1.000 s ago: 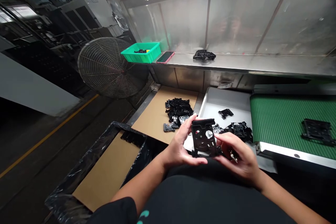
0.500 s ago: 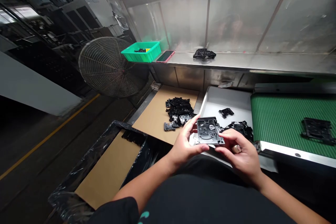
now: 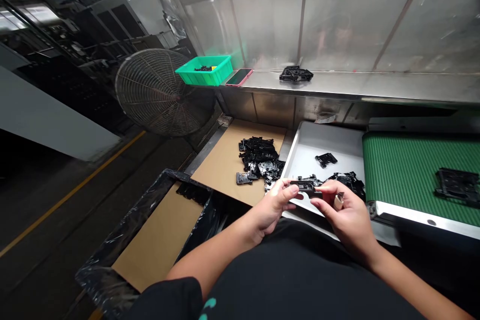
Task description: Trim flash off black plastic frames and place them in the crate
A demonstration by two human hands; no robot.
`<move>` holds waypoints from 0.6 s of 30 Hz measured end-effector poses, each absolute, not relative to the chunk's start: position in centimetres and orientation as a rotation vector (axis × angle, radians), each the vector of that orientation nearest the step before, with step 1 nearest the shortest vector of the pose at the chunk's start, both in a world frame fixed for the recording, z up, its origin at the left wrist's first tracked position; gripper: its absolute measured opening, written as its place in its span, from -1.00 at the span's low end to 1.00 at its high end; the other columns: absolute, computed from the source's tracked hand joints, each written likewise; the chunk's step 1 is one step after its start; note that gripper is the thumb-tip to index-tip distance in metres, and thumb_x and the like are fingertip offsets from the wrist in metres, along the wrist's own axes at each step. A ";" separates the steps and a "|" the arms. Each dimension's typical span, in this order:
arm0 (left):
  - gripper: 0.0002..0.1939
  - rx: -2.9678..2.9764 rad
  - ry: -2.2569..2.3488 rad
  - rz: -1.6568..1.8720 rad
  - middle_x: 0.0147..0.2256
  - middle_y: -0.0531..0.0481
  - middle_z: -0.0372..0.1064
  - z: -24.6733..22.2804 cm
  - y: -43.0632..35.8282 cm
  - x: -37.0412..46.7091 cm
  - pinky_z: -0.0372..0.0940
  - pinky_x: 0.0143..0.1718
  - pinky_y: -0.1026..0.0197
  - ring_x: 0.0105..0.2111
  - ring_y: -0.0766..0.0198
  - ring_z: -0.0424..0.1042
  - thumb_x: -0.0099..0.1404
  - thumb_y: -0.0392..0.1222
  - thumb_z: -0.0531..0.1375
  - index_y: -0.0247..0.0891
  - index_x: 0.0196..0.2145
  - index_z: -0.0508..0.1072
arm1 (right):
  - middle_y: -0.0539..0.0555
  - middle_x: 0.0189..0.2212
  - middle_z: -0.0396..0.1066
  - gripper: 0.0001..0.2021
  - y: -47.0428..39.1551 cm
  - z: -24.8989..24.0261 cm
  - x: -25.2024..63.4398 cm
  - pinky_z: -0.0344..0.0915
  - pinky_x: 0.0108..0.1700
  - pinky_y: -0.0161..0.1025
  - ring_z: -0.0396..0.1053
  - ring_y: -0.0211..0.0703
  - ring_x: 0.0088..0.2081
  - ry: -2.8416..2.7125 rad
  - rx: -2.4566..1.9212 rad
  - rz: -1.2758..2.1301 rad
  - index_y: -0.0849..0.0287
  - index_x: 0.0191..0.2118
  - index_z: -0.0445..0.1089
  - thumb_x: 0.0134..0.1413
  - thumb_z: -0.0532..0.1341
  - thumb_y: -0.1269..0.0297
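Note:
A black molded plastic part is held between both hands over the front of the white tray, its narrow edge facing me. My left hand grips its left end, thumb on top. On the right end, my right hand pinches it with thumb and fingers; a small light-coloured object sits at a finger of that hand, and I cannot make out what it is. Behind the hands, more black plastic parts lie in the tray, with a single one further back.
Left of the tray, black parts are heaped on cardboard. A green conveyor belt carries another part. The metal shelf bears a green bin, a phone and stacked parts. A fan stands left.
Both hands have tilted the black plastic part from its broad face showing to its narrow edge showing. My left thumb has moved onto its top. The view has shifted slightly.

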State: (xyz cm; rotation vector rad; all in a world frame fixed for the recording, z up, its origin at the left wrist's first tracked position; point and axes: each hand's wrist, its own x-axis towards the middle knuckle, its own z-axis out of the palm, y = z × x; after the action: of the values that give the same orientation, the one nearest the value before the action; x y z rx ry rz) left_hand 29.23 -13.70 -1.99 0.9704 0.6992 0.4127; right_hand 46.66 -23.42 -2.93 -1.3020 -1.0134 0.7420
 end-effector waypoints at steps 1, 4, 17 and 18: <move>-0.34 0.981 0.692 0.425 0.18 -0.21 0.42 -2.0 -13.7 29.2 0.15 0.31 -0.23 0.27 -0.12 0.35 0.23 0.28 0.38 -0.17 0.11 0.38 | -0.03 -0.43 0.32 -0.76 -23.5 -2.9 46.7 0.37 -0.36 -0.23 0.30 -0.17 -0.40 -1.014 -1.300 0.743 0.08 -0.20 0.51 0.14 0.50 0.11; -0.24 1.068 0.622 0.500 0.24 -0.24 0.38 -2.0 -13.5 29.0 0.15 0.36 -0.25 0.31 -0.14 0.34 0.20 0.22 0.43 -0.16 0.21 0.32 | 0.00 -0.38 0.37 -0.76 -23.8 -3.0 46.8 0.37 -0.38 -0.24 0.32 -0.18 -0.40 -1.042 -1.290 0.728 0.07 -0.15 0.54 0.14 0.50 0.14; 0.32 2.007 0.442 0.932 0.37 -0.27 0.18 1.0 -12.4 26.3 0.16 0.45 -0.25 0.38 -0.22 0.22 -0.12 0.21 0.61 -0.05 0.48 0.13 | 0.17 -0.08 0.45 -0.62 -25.3 0.8 49.1 0.41 -0.48 -0.20 0.44 -0.12 -0.36 -1.571 -1.093 0.397 0.01 0.15 0.51 0.24 0.37 0.40; 0.32 2.044 0.436 0.959 0.36 -0.29 0.20 1.4 -12.5 26.3 0.16 0.45 -0.25 0.37 -0.22 0.24 -0.13 0.23 0.61 -0.08 0.48 0.14 | 0.19 -0.07 0.46 -0.61 -25.4 1.6 49.0 0.41 -0.48 -0.20 0.46 -0.09 -0.31 -1.596 -1.106 0.295 0.01 0.16 0.52 0.24 0.38 0.39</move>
State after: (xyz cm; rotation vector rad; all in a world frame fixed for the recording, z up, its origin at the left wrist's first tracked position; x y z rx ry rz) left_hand 26.35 -12.49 1.41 2.0443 0.4364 0.9593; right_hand 49.01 -25.38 1.62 -1.1060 -1.5955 0.2948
